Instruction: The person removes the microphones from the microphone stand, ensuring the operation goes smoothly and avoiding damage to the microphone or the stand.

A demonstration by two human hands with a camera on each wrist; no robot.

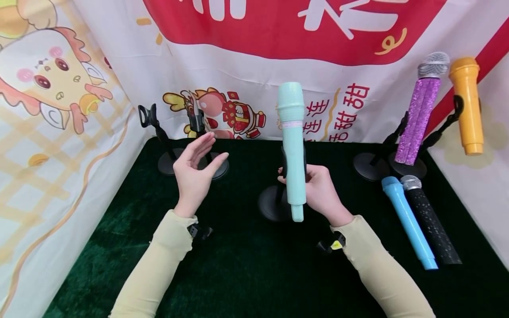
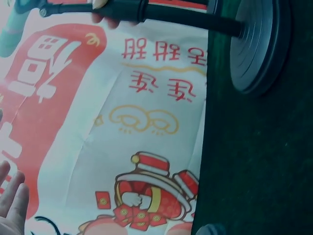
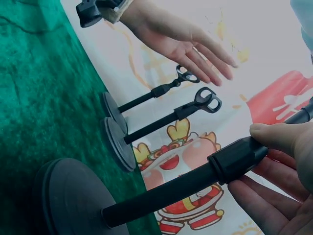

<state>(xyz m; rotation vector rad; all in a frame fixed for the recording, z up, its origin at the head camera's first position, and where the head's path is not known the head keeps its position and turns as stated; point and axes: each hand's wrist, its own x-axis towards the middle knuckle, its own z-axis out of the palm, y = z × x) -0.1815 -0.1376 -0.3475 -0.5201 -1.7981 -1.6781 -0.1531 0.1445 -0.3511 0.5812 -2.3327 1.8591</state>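
A mint-green microphone (image 1: 293, 159) stands nearly upright in the clip of a black desk stand (image 1: 270, 205), near the middle of the table. My right hand (image 1: 320, 190) grips that stand's post just behind the microphone. In the right wrist view, its thumb and fingers pinch the thick black collar (image 3: 237, 159) of the post. My left hand (image 1: 195, 174) is raised with fingers extended, holding nothing. Behind it are two black stands with vacant clips, one farther left (image 1: 166, 162) and one partly hidden by the fingers (image 1: 221, 167).
At the right, a glittery purple microphone (image 1: 419, 119) and an orange microphone (image 1: 469, 106) sit in stands. A light blue microphone (image 1: 411, 225) and a speckled black microphone (image 1: 431, 225) lie on the green cloth (image 1: 238, 274). Printed sheets (image 1: 254, 73) hang behind and beside the table.
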